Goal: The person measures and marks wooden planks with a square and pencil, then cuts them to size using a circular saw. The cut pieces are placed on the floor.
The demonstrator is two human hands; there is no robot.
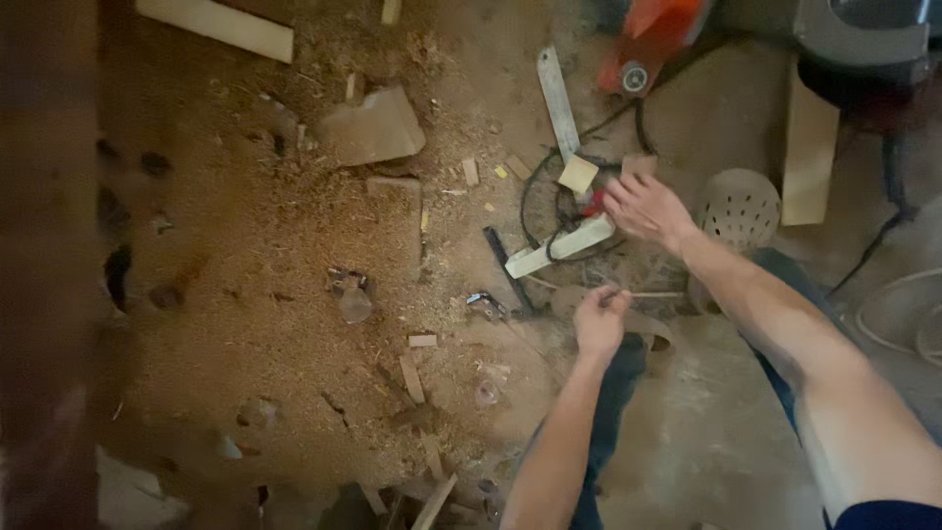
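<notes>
Head view looks down on a sawdust-strewn floor [294, 294]. Beside the steel square [556, 98], a black cable [535, 186] loops around a pale wood strip [561, 245]. Just right of that square's lower end, the right hand [643, 208] spreads its fingers over the strip's far end. Nearer, the left hand [599, 322] pinches a thin pencil-like stick [616, 292].

matt wooden offcut [577, 174], dull metal ruler [557, 98]
</notes>
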